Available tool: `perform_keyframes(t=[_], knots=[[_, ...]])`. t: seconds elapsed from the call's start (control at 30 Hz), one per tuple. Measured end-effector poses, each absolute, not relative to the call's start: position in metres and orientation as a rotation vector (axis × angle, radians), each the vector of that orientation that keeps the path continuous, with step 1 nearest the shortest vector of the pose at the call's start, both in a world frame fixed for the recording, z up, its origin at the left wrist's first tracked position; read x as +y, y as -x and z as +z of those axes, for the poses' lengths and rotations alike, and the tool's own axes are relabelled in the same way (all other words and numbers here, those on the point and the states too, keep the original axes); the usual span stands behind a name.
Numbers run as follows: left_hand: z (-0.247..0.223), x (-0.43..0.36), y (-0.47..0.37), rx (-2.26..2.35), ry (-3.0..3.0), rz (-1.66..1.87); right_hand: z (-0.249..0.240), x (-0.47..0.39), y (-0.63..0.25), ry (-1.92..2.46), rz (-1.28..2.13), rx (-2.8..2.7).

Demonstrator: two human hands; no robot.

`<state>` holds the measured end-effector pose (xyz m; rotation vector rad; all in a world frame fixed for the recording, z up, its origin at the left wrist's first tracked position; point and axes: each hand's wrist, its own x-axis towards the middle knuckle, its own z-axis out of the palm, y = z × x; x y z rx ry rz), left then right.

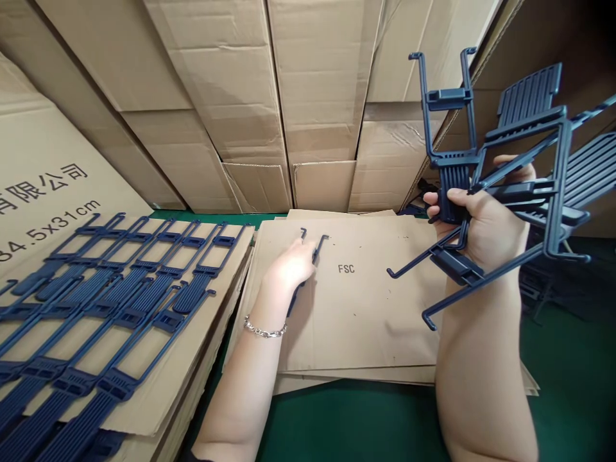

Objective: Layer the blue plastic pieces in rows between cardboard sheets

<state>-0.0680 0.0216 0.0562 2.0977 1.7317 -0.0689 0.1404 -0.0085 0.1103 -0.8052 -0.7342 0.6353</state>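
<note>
My right hand (495, 221) is raised at the right, closed around a bunch of dark blue plastic frame parts (561, 186) with hooked legs and slatted panels. They stick out in several directions from the grip. My left hand (290, 262) is over the cardboard sheet marked FSC (375, 308), its fingers around a single dark blue plastic frame part (317, 247). Two hooked leg ends of that part show past the fingers, and the rest is mostly hidden under the hand and wrist. A chain bracelet (264, 330) circles the left wrist.
At the left, rows of similar blue frame parts (144, 301) lie on another stack of cardboard (187, 359). Tall cardboard boxes (322, 96) form a wall behind. A printed carton panel (48, 167) leans at the far left. Green floor (356, 417) shows in front.
</note>
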Motion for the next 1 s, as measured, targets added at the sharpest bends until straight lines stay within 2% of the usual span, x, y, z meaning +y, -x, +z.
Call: perform_keyframes(t=[0.23, 0.47, 1.0], knots=[[0.043, 0.031, 0.051, 1.678, -2.051, -0.375, 0.111, -0.009, -0.141, 0.823, 0.65, -0.75], [0.042, 0.041, 0.065, 1.903, -1.918, -0.4, 0.11, -0.008, -0.141, 0.833, 0.666, -0.769], [0.031, 0.047, 0.04, 1.864, -1.891, -0.625, 0.113, -0.012, -0.132, 0.84, 0.657, -0.86]])
